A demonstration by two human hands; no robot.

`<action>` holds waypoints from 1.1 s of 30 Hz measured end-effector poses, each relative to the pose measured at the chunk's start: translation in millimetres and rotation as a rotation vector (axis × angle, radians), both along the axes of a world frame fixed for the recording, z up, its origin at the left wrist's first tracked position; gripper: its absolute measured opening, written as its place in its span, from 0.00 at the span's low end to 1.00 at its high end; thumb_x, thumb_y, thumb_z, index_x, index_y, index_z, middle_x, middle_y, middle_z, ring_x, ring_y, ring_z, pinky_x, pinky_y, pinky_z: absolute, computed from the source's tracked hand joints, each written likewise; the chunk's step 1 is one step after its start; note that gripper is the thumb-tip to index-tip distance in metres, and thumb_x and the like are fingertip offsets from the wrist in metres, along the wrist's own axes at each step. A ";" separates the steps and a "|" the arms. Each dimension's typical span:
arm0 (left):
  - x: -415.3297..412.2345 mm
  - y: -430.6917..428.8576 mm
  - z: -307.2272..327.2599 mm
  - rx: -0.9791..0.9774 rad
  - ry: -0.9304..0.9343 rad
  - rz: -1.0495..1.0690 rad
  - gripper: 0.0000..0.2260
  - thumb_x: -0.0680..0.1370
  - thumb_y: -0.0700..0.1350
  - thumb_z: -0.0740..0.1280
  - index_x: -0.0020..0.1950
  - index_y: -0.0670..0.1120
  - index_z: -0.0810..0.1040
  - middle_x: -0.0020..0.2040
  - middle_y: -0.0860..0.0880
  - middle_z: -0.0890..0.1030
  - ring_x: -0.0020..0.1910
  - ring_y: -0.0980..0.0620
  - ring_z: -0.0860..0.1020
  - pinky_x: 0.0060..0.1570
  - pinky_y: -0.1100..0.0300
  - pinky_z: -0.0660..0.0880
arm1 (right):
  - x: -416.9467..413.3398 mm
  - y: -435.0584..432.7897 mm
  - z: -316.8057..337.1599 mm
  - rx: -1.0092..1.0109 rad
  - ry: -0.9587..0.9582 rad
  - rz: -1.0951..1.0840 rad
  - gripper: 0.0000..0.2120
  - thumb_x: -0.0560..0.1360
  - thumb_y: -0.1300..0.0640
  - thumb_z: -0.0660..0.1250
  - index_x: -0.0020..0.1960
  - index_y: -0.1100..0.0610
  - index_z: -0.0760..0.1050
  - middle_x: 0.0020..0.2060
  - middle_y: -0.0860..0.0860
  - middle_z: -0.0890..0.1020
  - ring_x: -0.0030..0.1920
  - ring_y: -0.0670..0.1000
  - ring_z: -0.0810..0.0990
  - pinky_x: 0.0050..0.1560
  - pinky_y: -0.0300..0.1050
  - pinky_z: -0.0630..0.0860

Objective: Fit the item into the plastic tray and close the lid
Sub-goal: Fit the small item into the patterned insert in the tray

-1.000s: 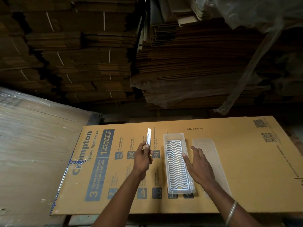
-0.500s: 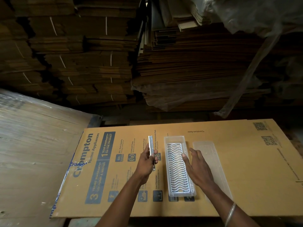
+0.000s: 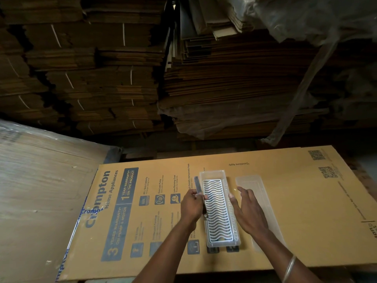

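Now, by label:
Left hand (image 3: 192,206): clenched on a thin metal strip (image 3: 199,190), lowered since a second ago from raised and well left of the tray to its left rim.
Right hand (image 3: 247,209): fingers spread, gripping nothing, resting against the tray's right wall.
Plastic tray (image 3: 212,174): flat on the cardboard sheet (image 3: 295,211), wavy white insert (image 3: 217,211) already seated.
Lid (image 3: 250,181): off, just right of the tray.
Meaning: strip probably about to drop in beside the insert; closing not yet begun.
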State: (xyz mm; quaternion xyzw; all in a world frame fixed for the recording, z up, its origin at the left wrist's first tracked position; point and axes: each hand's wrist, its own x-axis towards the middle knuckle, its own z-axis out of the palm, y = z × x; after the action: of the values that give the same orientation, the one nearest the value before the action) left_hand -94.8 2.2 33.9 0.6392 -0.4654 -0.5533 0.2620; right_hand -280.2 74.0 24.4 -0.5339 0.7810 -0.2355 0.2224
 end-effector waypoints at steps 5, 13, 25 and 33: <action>-29.5 -0.4 -4.1 -0.045 -0.252 -0.186 0.07 0.81 0.44 0.67 0.52 0.40 0.80 0.45 0.45 0.85 0.40 0.51 0.81 0.43 0.53 0.77 | -9.2 8.3 -5.5 0.000 0.016 -0.023 0.38 0.75 0.29 0.44 0.75 0.53 0.64 0.68 0.51 0.71 0.63 0.53 0.75 0.57 0.52 0.76; -60.1 -6.3 -18.8 -0.042 -0.551 -0.414 0.07 0.76 0.43 0.73 0.50 0.39 0.82 0.49 0.41 0.86 0.48 0.43 0.85 0.45 0.53 0.81 | -27.2 18.0 -10.4 0.016 0.010 -0.082 0.36 0.77 0.31 0.47 0.75 0.52 0.64 0.68 0.50 0.71 0.65 0.53 0.74 0.59 0.53 0.76; -78.6 -0.5 -28.5 -0.031 -0.700 -0.512 0.14 0.75 0.35 0.72 0.60 0.38 0.76 0.58 0.40 0.82 0.60 0.41 0.81 0.57 0.52 0.78 | -51.5 38.7 -28.5 0.078 0.006 -0.123 0.39 0.76 0.28 0.45 0.74 0.53 0.66 0.67 0.50 0.72 0.63 0.53 0.76 0.60 0.52 0.76; -80.2 -2.6 -33.1 -0.028 -0.708 -0.482 0.16 0.76 0.35 0.71 0.64 0.37 0.76 0.61 0.40 0.82 0.62 0.42 0.81 0.60 0.53 0.78 | -55.6 47.4 -35.2 0.133 -0.007 -0.138 0.37 0.76 0.29 0.46 0.72 0.52 0.70 0.66 0.50 0.73 0.59 0.52 0.78 0.58 0.50 0.76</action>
State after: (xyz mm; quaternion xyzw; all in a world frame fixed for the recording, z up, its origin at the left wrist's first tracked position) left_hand -175.1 -0.4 0.8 0.6592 -0.6701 -0.3386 -0.0420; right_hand -335.8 121.4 -10.8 -0.4621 0.8290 -0.2000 0.2434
